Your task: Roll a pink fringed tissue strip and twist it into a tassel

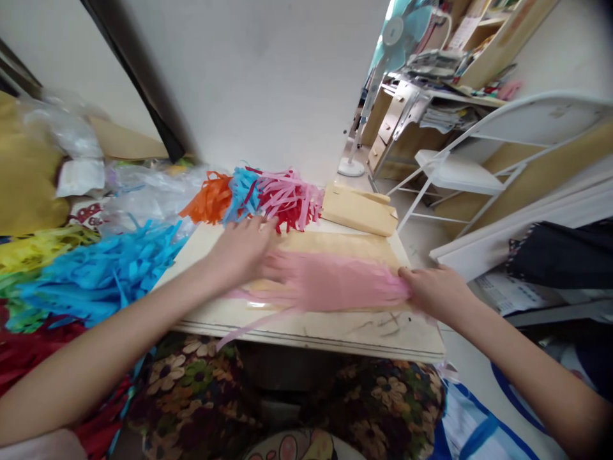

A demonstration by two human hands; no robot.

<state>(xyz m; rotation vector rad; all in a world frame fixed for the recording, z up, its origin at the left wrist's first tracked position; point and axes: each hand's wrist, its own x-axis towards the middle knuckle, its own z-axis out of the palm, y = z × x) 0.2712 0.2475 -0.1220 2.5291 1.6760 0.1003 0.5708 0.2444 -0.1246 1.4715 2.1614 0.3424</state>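
Pink fringed paper [335, 281] touches left hand [244, 246], open, and right hand [437, 291], its grip unclear.

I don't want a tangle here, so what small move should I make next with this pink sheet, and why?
Probably use your left hand to lay the stray strip beside the others: it splays away from the pink sheet to the table's near edge, while your right hand is at the opposite end.

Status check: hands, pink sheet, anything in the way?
Left hand at one end of pink sheet, right hand at the other; grips unclear. Sheet spread over tan paper. Fringed bundles and folded tan piece lie beyond, off the sheet.
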